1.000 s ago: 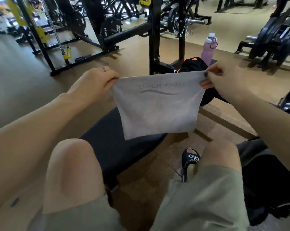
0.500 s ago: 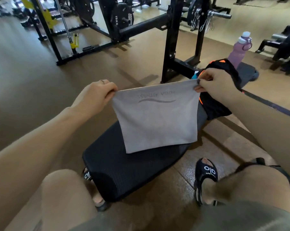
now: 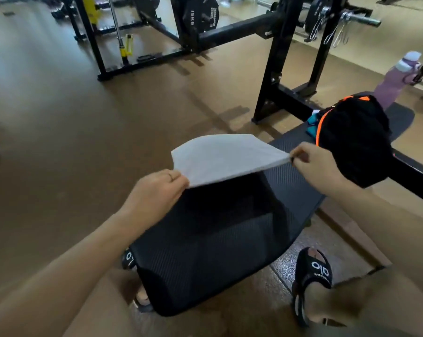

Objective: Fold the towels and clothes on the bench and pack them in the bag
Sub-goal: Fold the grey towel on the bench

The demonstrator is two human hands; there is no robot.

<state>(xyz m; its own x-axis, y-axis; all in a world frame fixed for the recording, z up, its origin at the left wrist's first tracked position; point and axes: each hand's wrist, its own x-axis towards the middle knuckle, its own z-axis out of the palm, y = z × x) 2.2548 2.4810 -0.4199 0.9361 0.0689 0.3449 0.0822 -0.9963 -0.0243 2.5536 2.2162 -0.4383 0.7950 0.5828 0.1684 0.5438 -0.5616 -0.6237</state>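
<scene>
Grey towel (image 3: 226, 158) held flat above bench (image 3: 205, 251), long axis 8-to-2 o'clock. Left hand (image 3: 157, 190) grips 8 o'clock corner; right hand (image 3: 312, 164) pinches 2 o'clock corner.

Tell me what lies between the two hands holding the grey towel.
In the head view, only the grey towel spans from left hand to right hand, billowing above the black padded bench.

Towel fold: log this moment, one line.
towel: lifted over bench | left hand: pinching corner | right hand: pinching corner | bag: on bench
</scene>
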